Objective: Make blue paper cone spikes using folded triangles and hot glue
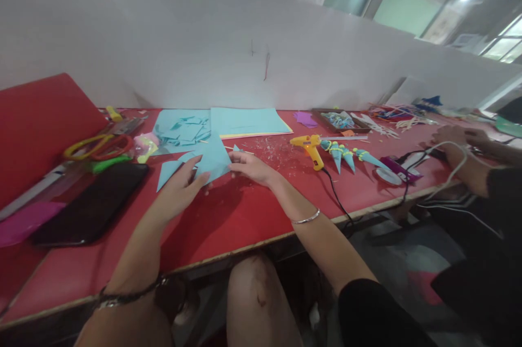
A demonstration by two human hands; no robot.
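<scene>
**Blue sheet (215,157) in hand at red table (253,222)**

Head view, the only one; clock centred on the blue sheet, twelve lying toward the wall.

Sheet found between the hands, near the table's front edge. Its right corner is met by the right hand (253,167) at three o'clock; thumb and fingertips appear pinched on it. The left hand (181,186) is placed at seven, thumb and forefinger parted at the near side; whether paper is gripped by the hidden fingers cannot be told.

Cut blue pieces (185,130) scattered at eleven; paper stack (248,120) laid at one. Glue gun (310,147) rested at three, blue cones (346,157) beyond it, trimmed with yellow-green. Scissors (87,147) left at nine, dark phone-like slab (95,203) at eight. A co-worker's hands (452,136) noted far out at three.

Step in hand, as judged: the sheet is being positioned or shaped by hand. For the next move, a steady hold on both edges seems called for, with the corner kept uncreased.
</scene>
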